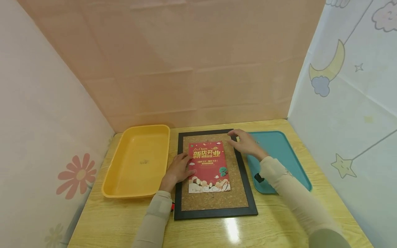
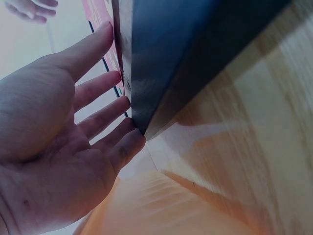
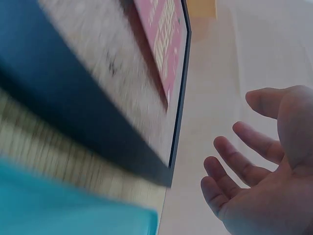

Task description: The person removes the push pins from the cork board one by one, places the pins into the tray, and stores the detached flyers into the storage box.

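A red poster (image 1: 208, 168) with gold lettering and a pale pattern along its bottom lies on a cork board (image 1: 214, 203) with a black frame. My left hand (image 1: 177, 168) rests at the poster's left edge, fingers extended across the frame; in the left wrist view the fingertips meet the board's side. Over the upper right corner of the board is my right hand (image 1: 245, 142), its fingers loosely bent. The right wrist view shows that hand (image 3: 274, 166) with nothing between thumb and fingers, apart from the poster.
To the left stands a yellow tray (image 1: 136, 155) with raised walls, close beside the board. A teal tray (image 1: 279, 148) lies at the right, partly under my right forearm, with tiny items near its upper left. Fabric walls enclose the wooden table (image 1: 124, 220) on three sides.
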A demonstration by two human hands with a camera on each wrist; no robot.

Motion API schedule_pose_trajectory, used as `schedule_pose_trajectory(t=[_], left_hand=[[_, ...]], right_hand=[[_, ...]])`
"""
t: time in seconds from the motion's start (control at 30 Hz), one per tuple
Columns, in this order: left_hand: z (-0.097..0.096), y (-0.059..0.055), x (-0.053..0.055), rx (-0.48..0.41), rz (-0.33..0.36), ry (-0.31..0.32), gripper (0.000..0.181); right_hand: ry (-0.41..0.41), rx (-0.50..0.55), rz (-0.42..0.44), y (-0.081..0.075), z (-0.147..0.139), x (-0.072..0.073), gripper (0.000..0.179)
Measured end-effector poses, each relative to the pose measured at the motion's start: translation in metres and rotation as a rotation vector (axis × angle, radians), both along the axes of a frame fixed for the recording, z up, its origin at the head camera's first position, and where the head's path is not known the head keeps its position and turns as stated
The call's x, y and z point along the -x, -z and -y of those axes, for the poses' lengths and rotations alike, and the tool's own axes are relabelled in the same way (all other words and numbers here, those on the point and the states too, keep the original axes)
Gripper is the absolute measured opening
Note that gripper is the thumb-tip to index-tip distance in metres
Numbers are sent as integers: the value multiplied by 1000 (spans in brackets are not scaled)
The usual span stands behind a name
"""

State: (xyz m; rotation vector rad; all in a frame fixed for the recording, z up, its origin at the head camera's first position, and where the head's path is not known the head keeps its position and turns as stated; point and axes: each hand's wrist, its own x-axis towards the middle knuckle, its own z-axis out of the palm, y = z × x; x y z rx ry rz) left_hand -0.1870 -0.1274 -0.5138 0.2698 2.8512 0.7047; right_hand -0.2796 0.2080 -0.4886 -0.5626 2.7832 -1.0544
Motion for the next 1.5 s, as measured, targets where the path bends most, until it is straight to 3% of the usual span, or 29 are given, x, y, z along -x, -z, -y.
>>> schedule_pose_trajectory(t=[0.23, 0.43, 1.0, 1.27, 1.5], left_hand=[[-1, -1, 0, -4, 3, -1, 75], [-1, -1, 1, -13, 8, -1, 75], [1, -1, 0, -27, -7, 4, 77], [2, 1, 0, -42, -12, 12, 74], [2, 1, 1, -35, -18, 16, 75]], right_hand=[[-89, 57, 52, -1, 39, 1, 52], [-162, 63, 77, 8, 66, 6, 53], [-167, 0, 111, 18, 123, 29, 43], [-216, -34, 94, 30, 139, 36, 34], [-199, -27, 105, 36, 148, 39, 26]])
